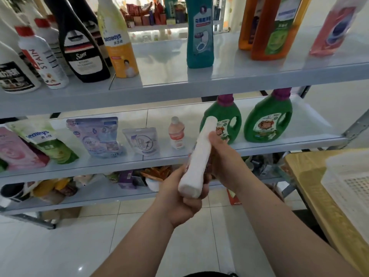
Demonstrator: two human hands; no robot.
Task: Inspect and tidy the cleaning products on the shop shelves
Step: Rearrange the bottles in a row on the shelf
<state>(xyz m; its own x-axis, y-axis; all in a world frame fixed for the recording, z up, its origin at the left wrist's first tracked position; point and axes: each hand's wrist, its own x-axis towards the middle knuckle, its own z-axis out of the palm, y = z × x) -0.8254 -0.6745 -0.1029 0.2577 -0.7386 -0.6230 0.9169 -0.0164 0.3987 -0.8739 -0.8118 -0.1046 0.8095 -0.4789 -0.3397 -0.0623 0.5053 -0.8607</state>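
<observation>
Both hands hold a flat white pack (199,156) edge-on in front of the middle shelf (179,156). My left hand (179,198) grips its near end from below. My right hand (223,162) clasps its right side, thumb on the white edge. A patterned face of the pack peeks out between my hands; its print cannot be read. Behind the pack stand two green detergent jugs (268,118) with purple caps, a small pink bottle (176,132) and several refill pouches (95,134).
The top shelf (219,76) carries a teal toilet-cleaner bottle (199,33), orange bottles (269,27), a yellow spray bottle (117,39), a black one (79,45) and white ones. A white perforated basket (351,184) lies on a yellow table (311,188) at the right. The bottom shelf holds mixed packets.
</observation>
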